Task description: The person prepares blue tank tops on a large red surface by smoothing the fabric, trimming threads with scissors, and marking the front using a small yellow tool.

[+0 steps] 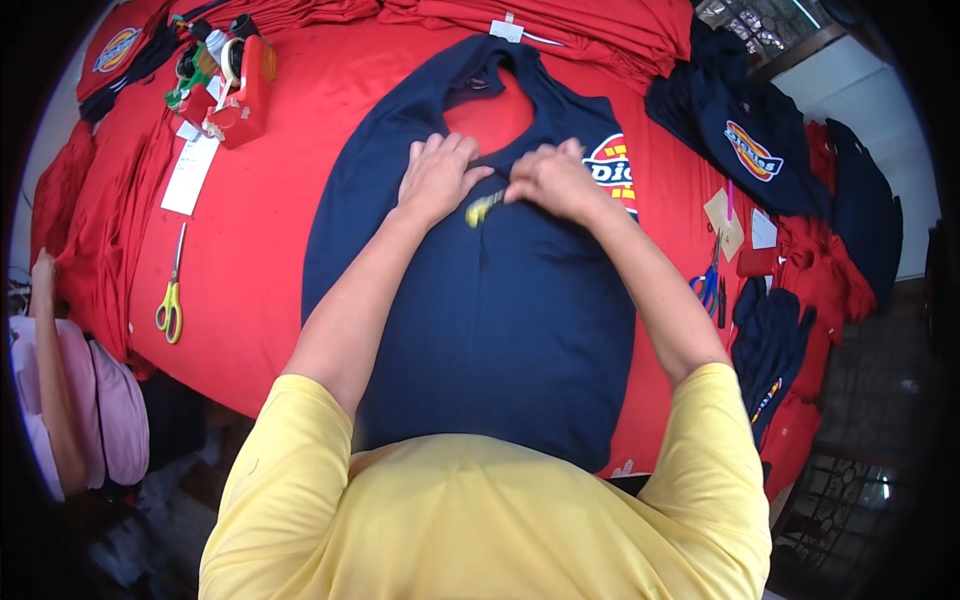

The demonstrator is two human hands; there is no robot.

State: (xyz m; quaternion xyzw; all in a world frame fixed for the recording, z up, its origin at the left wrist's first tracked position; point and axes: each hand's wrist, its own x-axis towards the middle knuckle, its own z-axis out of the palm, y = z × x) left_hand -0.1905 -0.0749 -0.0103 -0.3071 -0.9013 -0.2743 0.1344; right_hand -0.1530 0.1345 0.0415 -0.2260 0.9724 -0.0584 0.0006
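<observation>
A navy sleeveless garment point(470, 330) lies spread before me, its neck opening at the far end and a colourful printed patch point(612, 170) at its right. My left hand point(437, 180) rests on the cloth just below the neckline, fingers stretched out and thumb toward the right. Beside it, my right hand point(560, 182) is closed round a small tool with a yellow end point(482, 208), held low over the fabric. Motion blurs that tool, so I cannot make out its exact kind.
Red cloth point(250, 200) covers the table. Yellow-handled scissors point(171, 300), a paper slip point(190, 175) and a red tape dispenser point(245, 95) lie left. Blue-handled scissors point(708, 285) and navy garments point(730, 120) are right. Another person in pink point(85, 400) is at the left edge.
</observation>
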